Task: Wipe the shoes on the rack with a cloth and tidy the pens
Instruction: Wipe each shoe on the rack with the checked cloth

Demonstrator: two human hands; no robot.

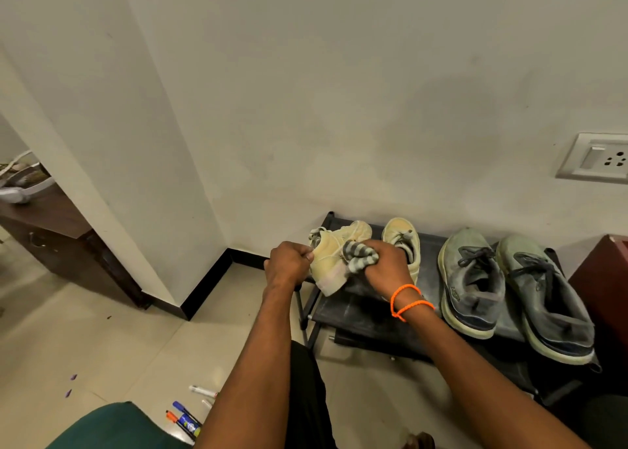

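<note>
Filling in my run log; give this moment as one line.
left hand holds yellow shoe | right hand rubs striped cloth on it | pens on floor

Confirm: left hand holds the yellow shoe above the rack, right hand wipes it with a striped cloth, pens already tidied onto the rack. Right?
Not quite. The pens are not on the rack; the head view shows them scattered on the floor by the person's knee. The rest stands: left hand holds the yellow shoe above the rack, right hand wipes it with the striped cloth.
</note>
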